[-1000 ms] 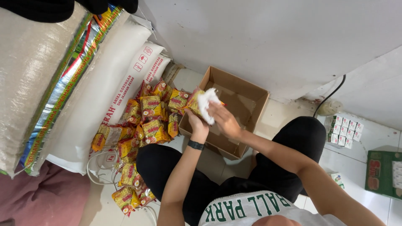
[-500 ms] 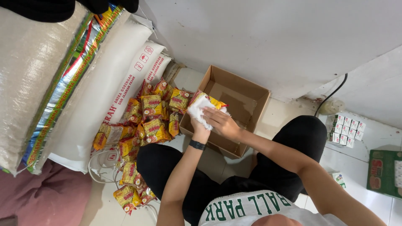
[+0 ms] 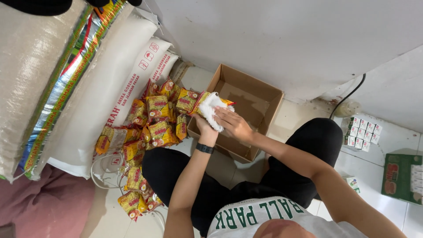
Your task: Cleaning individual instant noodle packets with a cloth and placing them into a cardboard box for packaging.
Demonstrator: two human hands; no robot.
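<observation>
We sit beside big white sacks [image 3: 110, 88] stacked at the wall, an open cardboard box [image 3: 246, 105] in front of our knees. A heap of yellow snack packets [image 3: 152, 128] lies between sacks and box. Over the box's near rim, our left hand [image 3: 203, 125] grips one yellow packet [image 3: 199, 100] from below, fingers closed, while our right hand [image 3: 235, 123] presses a white cloth [image 3: 211, 110] against it, fingers curled.

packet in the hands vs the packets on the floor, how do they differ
The held packet is lifted above the cardboard box, gripped from below by the left hand; the floor packets lie loose in a heap beside the box. The right hand presses a white cloth onto the held packet; the floor packets are bare. Both are yellow and red.
</observation>
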